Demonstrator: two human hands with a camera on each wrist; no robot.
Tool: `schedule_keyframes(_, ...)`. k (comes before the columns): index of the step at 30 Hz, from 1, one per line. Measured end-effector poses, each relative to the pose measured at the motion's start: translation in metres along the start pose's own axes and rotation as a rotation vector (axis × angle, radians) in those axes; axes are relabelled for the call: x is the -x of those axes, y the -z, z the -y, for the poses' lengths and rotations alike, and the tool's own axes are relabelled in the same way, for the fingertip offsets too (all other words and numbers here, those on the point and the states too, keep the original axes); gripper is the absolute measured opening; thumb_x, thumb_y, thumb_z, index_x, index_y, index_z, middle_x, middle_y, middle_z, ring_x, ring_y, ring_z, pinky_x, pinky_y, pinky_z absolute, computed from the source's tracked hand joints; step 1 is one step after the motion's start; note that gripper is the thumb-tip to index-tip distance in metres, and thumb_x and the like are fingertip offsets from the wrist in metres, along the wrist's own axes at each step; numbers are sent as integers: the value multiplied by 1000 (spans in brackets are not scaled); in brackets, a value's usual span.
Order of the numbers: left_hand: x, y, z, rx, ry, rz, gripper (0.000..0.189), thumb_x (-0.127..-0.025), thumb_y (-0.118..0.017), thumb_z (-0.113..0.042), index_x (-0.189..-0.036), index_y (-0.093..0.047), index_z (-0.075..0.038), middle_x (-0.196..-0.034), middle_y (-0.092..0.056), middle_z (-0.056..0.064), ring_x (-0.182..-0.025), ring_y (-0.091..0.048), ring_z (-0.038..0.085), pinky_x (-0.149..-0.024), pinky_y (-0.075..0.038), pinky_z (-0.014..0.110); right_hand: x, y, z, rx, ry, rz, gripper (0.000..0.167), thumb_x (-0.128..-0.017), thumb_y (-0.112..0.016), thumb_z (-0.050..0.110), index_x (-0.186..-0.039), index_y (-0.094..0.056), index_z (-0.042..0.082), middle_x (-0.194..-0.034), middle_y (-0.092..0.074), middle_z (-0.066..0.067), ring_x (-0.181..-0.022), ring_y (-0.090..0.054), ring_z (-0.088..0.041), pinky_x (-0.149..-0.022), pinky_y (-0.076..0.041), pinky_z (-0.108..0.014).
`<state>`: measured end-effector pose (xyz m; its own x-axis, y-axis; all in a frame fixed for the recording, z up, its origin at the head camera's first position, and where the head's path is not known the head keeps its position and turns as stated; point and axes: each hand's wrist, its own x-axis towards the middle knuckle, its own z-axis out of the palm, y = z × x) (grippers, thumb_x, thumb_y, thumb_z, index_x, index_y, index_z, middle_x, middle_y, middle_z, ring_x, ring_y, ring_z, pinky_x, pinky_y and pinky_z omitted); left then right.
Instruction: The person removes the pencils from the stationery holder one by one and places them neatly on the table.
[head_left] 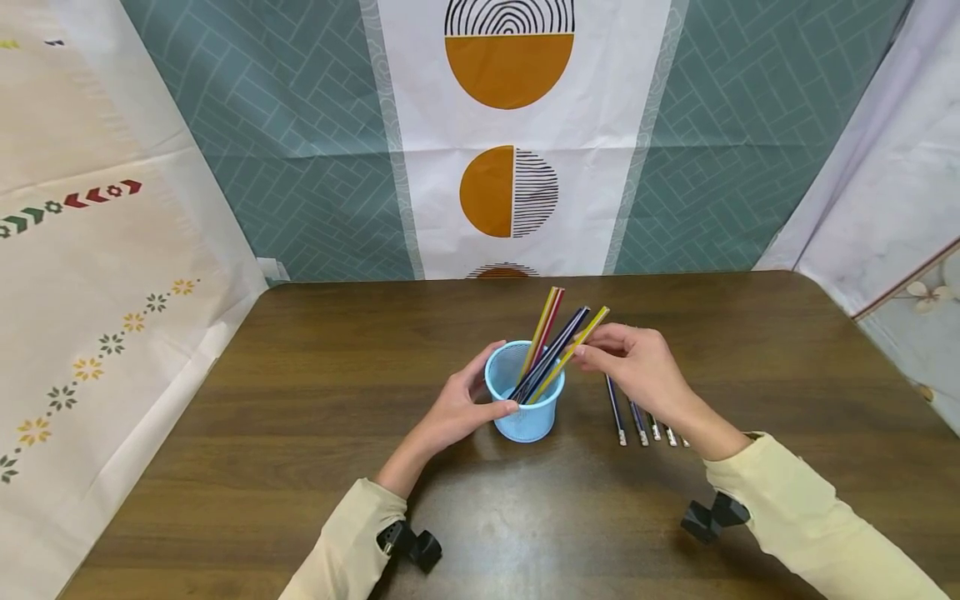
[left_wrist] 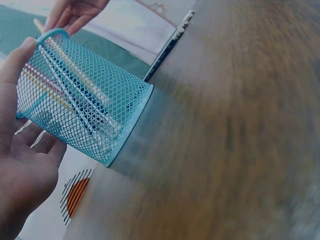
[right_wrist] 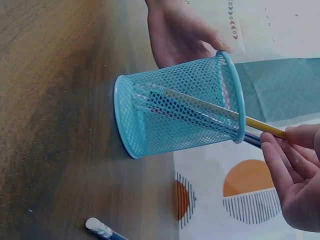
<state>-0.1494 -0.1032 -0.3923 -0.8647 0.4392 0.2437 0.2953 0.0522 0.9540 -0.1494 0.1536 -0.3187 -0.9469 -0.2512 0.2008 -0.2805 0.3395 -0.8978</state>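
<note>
Wooden table: left hand grips the mid-table blue mesh cup from 8 o'clock; right hand, at 3 o'clock, pinches a yellow pencil leaning inside. Probably the insertion step; next move likely calls for releasing it, then loose pencils at 4 o'clock.

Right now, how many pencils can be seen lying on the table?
5, in a row right of the cup: the leftmost pencil, a second, a third, a fourth and a fifth, barely showing. More may be hidden behind the right hand.
</note>
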Motion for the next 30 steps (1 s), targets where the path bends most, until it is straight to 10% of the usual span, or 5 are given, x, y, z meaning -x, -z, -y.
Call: schedule_keyframes(30, 0, 0, 3, -3, 1, -10, 81, -82, -78, -19, -150, -34, -9, -140, -48, 12, -127, -47, 25, -105, -36, 44, -2, 15, 25, -60, 223, -105, 16, -97, -53, -3, -110, -57, -12, -104, -64, -23, -88, -66, -9, -76, -54, -27)
